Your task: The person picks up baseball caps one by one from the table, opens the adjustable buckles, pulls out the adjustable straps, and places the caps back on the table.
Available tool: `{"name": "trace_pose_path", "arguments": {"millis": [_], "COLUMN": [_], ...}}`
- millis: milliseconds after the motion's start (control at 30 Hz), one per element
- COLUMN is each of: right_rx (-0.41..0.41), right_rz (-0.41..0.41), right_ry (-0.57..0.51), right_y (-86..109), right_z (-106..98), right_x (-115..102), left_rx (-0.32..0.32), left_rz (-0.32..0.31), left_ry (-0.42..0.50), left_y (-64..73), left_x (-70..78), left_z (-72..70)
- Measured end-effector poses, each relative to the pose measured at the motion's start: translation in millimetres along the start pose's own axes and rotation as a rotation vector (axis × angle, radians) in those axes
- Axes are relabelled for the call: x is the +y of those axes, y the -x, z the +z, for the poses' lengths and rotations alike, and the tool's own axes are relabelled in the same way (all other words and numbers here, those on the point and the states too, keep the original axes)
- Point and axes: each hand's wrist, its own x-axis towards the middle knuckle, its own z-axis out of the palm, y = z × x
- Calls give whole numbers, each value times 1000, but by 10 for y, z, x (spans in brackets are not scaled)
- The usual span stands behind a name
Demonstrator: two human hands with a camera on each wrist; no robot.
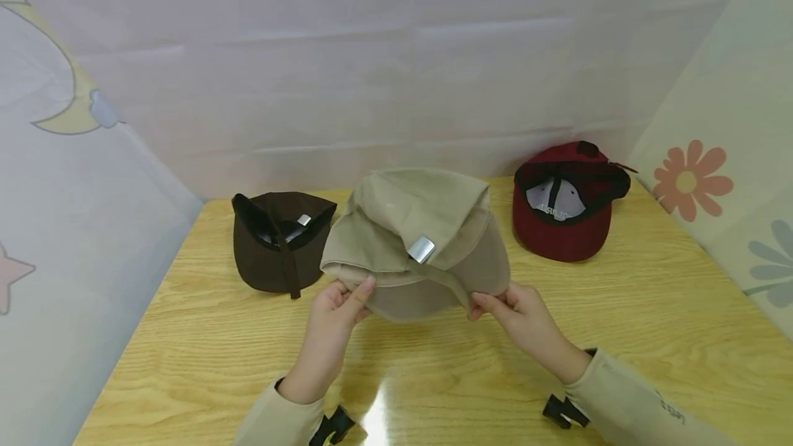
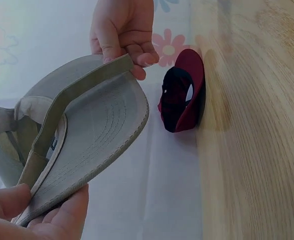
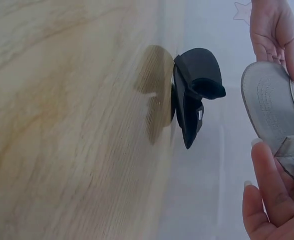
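Note:
A beige baseball cap is held up above the table between both hands, its back strap and metal buckle facing me. The left hand pinches the cap's edge and brim at the left, thumb on top. On the other side, the right hand pinches the strap's loose end together with the brim's edge. In the left wrist view the strap stretches across the underside of the brim. Part of the brim also shows in the right wrist view, with fingers beneath it.
A dark brown cap lies upturned on the wooden table at the back left. At the back right lies a dark red cap, its inside facing me. Pale cloth walls with printed flowers, a moon and a star enclose the table.

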Motion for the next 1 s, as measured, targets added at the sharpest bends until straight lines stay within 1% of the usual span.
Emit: {"name": "trace_pose_path", "arguments": {"millis": [133,300,567,667,800,1000], "right_rx": [11,21,42,58,81,95], "right_rz": [9,18,32,30,66,130], "right_ry": [-15,-20,-24,-14,-4,4], "right_y": [6,5,-10,-21,-44,-90], "right_z": [3,2,-1,-1,-7,-23], "right_x": [2,-2,-5,-11,-20,-6], "left_rx": [-29,-48,-38,-47,-61,-48], "left_rz": [1,16,6,7,10,5], "left_ry": [-3,-18,-26,-45,-66,-44], "left_y": [2,6,25,36,51,62], "left_x": [-32,-63,-66,-72,-84,-95], "left_z": [-13,-47,-103,-126,-149,-163]}}
